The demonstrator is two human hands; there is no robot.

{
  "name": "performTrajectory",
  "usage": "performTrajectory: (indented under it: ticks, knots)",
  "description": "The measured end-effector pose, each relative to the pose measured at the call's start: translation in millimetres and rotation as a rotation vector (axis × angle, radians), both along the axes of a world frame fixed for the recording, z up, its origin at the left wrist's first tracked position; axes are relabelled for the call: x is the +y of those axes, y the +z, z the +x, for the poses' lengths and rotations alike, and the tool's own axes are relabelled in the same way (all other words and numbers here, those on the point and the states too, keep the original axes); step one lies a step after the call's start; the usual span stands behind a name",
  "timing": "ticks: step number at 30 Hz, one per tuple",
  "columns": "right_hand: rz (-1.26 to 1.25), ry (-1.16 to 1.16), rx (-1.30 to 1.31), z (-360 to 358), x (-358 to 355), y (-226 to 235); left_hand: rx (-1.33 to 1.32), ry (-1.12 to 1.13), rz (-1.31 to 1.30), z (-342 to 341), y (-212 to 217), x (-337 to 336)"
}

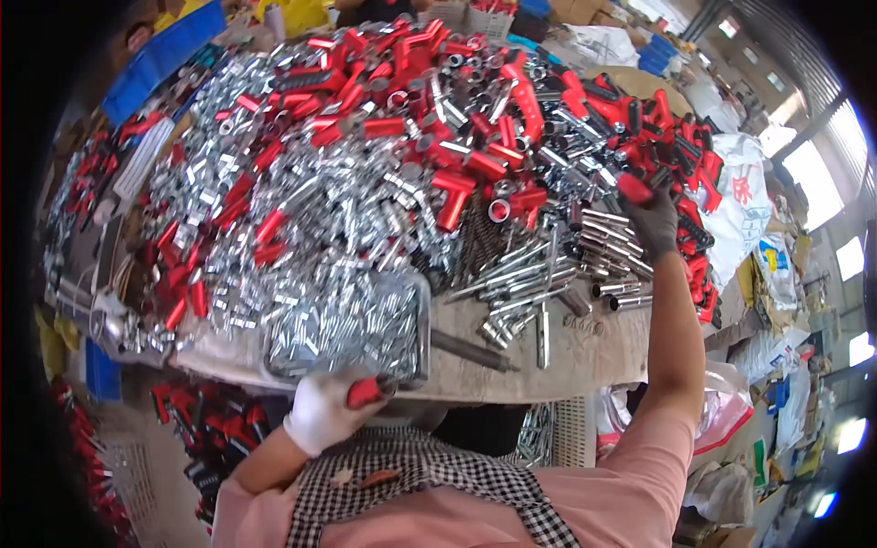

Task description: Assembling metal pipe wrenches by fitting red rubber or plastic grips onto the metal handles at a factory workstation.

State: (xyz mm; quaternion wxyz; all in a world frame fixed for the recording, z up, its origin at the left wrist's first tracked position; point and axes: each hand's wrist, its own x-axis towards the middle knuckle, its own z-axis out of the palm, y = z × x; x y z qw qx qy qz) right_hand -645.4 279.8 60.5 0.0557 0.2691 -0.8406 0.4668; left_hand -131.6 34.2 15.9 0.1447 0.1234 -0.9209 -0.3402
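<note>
My left hand (326,408), in a white glove, is closed around a short red piece with a dark end (364,394), close to my body at the table's front edge. Just beyond it stands a clear plastic bin (424,329) heaped with small silvery metal pins (352,320). Stretched far out to the right, my right hand (654,222) wears a dark grey glove. Its fingers are closed at a red cylindrical part (634,189), beside a heap of red-and-black handles (681,151). Part of what it grips is hidden by the glove and blur.
Silvery sockets (356,196) and red tubular parts (452,196) cover much of the table (585,352). Metal rods (521,274) and shiny tubes (612,233) lie front right; a dark bar (472,351) rests near the edge. White sacks (738,201) stand right, a blue crate (164,59) far left.
</note>
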Motion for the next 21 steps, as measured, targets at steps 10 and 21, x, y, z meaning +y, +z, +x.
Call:
performTrajectory:
  ticks: [10,21]
  knots:
    - [0.033,0.631,-0.839,291,10,12,0.033,-0.096,-0.166,15,-13,5]
    - [0.323,1.215,0.647,386,-32,9,-0.441,-0.488,0.134,57,1,14]
